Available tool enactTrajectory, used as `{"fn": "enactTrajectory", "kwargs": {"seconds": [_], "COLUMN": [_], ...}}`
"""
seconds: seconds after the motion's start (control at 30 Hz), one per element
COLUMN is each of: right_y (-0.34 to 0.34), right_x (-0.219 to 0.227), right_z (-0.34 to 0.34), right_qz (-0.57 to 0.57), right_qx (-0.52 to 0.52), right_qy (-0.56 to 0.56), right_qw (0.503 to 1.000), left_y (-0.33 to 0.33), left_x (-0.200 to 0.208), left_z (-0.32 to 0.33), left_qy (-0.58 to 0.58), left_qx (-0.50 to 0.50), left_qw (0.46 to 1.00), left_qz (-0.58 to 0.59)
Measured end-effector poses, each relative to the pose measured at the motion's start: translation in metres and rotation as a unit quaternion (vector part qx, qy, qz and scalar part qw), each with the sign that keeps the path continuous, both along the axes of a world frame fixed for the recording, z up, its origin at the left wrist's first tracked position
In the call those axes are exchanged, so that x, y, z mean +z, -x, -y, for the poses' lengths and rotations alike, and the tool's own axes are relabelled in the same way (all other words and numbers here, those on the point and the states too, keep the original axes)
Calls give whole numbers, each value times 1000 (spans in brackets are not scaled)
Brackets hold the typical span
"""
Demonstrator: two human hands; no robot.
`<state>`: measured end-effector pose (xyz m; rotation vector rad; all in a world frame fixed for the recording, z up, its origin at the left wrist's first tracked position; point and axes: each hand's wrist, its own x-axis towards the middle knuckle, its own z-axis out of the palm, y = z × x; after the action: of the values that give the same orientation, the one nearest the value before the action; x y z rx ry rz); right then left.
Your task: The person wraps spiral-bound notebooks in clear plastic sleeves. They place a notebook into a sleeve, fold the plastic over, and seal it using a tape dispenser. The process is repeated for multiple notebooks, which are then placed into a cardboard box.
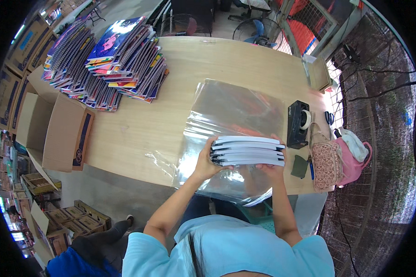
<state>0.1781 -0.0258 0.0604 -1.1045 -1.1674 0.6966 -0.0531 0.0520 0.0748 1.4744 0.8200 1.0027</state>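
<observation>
Between my two hands is a stack of several spiral notebooks, its white page edges facing up and the dark spiral bindings at the left end. My left hand wraps around the spiral end, with the thumb along the near side. At the opposite end, my right hand grips the stack, thumb on the near side and fingertips on the far side. Beneath the notebooks, clear plastic sheets or bags lie spread on the table and reach its near edge. Whether the stack touches the plastic I cannot tell.
Piles of spiral notebooks stand at the table's far left, near an open cardboard box. On the right are a black tape dispenser, scissors, a patterned pouch and a pink bag. Another person's leg shows at lower left.
</observation>
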Motion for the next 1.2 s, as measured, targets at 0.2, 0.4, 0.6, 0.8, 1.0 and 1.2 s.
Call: {"fn": "enactTrajectory", "kwargs": {"seconds": [0.2, 0.4, 0.6, 0.8, 1.0, 1.2], "right_y": [28, 39, 42, 52, 39, 32], "right_x": [-10, -11, -45, -58, -152, -27], "right_z": [-18, -28, -14, -5, 5, -20], "right_qz": [-24, -78, -20, -225, -504, 62], "right_qx": [-27, -89, -191, -180, -87, -264], "right_qy": [24, -32, 28, 23, 1, 140], "right_qw": [999, 992, 981, 957, 859, 952], "left_y": [-5, -16, -12, -28, -14, -25], "left_x": [-24, -25, -38, -15, -74, -37], "left_z": [-12, -22, -19, -14, -25, 3], "left_qy": [19, -45, 12, -79, -74, 4], "left_qx": [-18, 37, 5, 111, 11, 149], "left_qw": [998, 992, 998, 972, 991, 989], "left_qz": [57, 108, 59, 190, 107, 23]}}
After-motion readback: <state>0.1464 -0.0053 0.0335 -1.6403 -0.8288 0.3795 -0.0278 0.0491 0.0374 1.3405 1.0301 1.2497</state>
